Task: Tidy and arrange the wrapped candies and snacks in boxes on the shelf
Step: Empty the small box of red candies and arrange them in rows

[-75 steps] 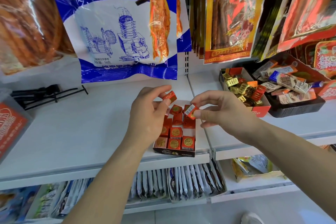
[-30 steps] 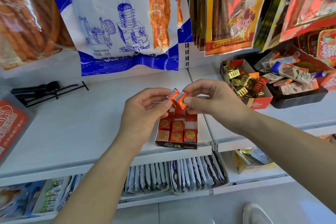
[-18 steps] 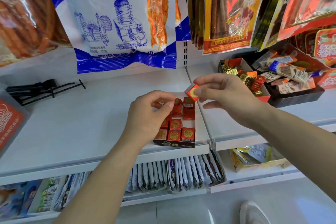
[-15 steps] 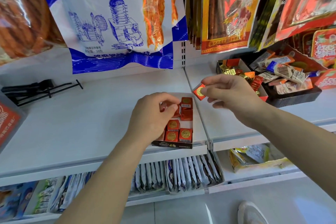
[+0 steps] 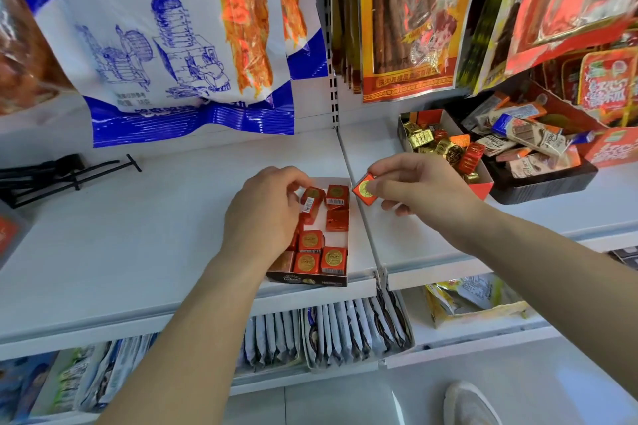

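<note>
My right hand pinches a gold-sealed candy beside the box; my left hand grips a barcoded candy inside.

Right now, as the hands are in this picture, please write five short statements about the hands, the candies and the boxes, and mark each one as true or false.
1. The right hand pinches one red candy outside the candy box. True.
2. The left hand is flat and touches nothing. False: its fingers curl onto a tilted candy inside that box.
3. The candy box is packed full. False: its white floor shows between the candies towards the rear.
4. A box of gold sweets stands further right. True.
5. The blue bag lies flat on the shelf. False: it hangs above it.
</note>
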Tool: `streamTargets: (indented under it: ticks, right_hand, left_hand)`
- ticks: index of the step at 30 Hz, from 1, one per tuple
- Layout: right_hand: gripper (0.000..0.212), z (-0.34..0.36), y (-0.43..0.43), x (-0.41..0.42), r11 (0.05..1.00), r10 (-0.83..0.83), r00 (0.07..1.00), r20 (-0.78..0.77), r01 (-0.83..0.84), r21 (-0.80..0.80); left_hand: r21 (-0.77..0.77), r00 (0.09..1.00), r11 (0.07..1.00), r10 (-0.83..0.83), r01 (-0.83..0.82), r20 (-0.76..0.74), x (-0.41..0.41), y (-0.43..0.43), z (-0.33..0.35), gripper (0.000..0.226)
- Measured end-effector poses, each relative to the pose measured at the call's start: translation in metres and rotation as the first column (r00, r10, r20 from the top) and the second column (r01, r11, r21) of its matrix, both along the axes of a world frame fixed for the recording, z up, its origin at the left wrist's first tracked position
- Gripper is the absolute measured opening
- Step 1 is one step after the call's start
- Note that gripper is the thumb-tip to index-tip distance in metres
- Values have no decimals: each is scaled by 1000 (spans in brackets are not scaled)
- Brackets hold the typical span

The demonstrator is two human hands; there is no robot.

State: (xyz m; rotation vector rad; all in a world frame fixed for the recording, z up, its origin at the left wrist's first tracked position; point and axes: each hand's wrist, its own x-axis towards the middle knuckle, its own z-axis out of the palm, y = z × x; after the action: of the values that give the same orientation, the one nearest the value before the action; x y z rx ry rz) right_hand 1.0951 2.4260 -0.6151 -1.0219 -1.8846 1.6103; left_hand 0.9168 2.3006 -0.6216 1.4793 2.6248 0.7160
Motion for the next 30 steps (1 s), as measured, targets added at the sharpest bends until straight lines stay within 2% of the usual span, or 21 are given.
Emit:
streamTargets:
  ticks: [2, 4, 7, 9, 15, 20, 26, 30]
  right_hand:
    - [21, 1, -2, -1, 1000, 11, 1000, -6, -11, -2]
    - [22, 2, -3, -3, 1000, 18, 1000, -10, -18, -1]
    - [21, 2, -5, -4, 1000, 24, 1000, -3, -24, 10]
    - [21, 2, -5, -4, 1000, 25, 1000, 0, -25, 15]
    - [21, 0, -5, -4, 1000, 28, 1000, 7, -28, 9]
    - [21, -1, -4, -5, 1000, 30, 999, 18, -30, 5]
    - [20, -3, -4, -5, 999, 36, 998, 44, -36, 2]
    - [19, -4, -4, -5, 999, 38, 998, 47, -38, -11]
  left_hand:
    - [52, 1000, 999, 3, -4, 14, 0, -1, 3, 17]
    - [13, 999, 999, -38, 37, 34, 3, 1, 4, 11]
    - [-139, 996, 990, -47, 37, -75, 11, 5, 0, 33]
    - [-153, 992, 988, -30, 11, -121, 14, 7, 0, 43]
    - [-211, 991, 977, -41, 13, -129, 15, 8, -1, 60]
    - [-227, 998, 974, -36, 22, -55, 15, 10, 0, 49]
    - [-284, 992, 958, -66, 33, -107, 16, 12, 0, 55]
    - [-227, 997, 972, -72, 63, -33, 14, 11, -2, 44]
